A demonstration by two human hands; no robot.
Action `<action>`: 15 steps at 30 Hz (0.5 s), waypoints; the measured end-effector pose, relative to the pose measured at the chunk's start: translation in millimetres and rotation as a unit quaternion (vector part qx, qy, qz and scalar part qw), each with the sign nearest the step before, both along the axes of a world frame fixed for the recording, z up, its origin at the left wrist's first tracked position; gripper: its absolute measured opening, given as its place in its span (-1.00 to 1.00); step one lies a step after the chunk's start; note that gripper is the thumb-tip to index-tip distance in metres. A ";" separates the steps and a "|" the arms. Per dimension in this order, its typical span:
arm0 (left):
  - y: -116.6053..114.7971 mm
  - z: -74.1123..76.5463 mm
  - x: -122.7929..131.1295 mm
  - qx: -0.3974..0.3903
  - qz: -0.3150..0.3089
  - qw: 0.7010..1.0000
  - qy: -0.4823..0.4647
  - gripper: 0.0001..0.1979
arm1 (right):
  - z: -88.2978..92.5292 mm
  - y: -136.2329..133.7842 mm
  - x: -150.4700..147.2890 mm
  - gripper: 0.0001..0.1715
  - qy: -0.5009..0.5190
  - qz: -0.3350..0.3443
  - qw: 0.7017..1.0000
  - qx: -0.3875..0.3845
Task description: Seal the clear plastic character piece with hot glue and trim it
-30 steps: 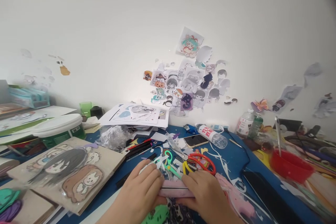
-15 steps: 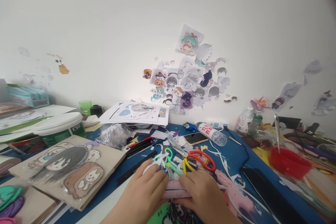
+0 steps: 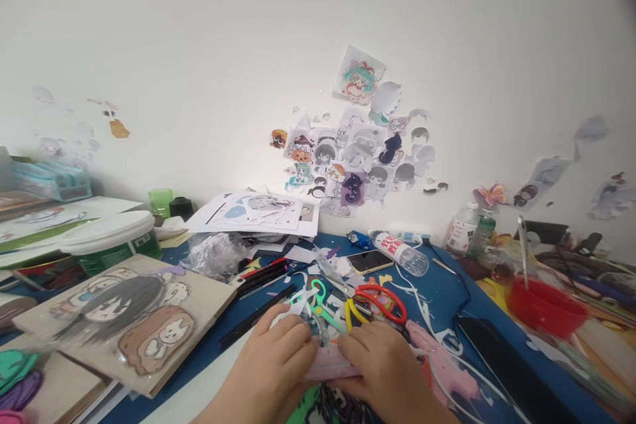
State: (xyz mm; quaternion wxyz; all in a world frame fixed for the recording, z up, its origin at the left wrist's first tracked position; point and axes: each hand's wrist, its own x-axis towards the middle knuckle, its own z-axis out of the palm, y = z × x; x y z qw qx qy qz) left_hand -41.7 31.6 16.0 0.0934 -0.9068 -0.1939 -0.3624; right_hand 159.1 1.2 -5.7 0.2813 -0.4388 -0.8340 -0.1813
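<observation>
Between my two hands is a pink flat item (image 3: 330,364), low in the middle of the head view. My left hand (image 3: 278,361) is closed on its left end, fingers curled over the top. On its right end, my right hand (image 3: 380,361) is wrapped round it with the thumb underneath. Just beyond the hands lie green-handled scissors (image 3: 325,311), a yellow handle (image 3: 354,313) and red-handled scissors (image 3: 385,301) among paper scraps. Below the pink item, a green and black patterned thing (image 3: 318,407) is partly hidden.
A phone (image 3: 370,261) and a plastic bottle (image 3: 400,253) lie behind the scissors. To the left are a drawing-covered board (image 3: 134,318) and a white-lidded tub (image 3: 112,238). At right stands a red bowl (image 3: 546,308) with a spoon.
The pink item has tilted slightly, so more of its broad face shows between my hands. Both hands keep their hold and have barely moved.
</observation>
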 end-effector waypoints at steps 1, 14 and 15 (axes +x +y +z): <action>-1.0 1.8 0.7 0.001 0.004 1.000 -0.001 -0.82 | 0.4 0.0 0.1 -0.67 -0.003 0.000 1.000 0.000; -6.3 5.2 1.6 -0.019 0.004 0.999 0.036 -0.91 | 1.9 -1.4 2.5 -0.61 -0.044 -0.010 0.998 -0.041; -6.3 4.6 1.4 -0.021 0.004 0.999 0.037 -0.91 | 1.9 -1.3 2.6 -0.60 -0.048 -0.013 0.998 -0.042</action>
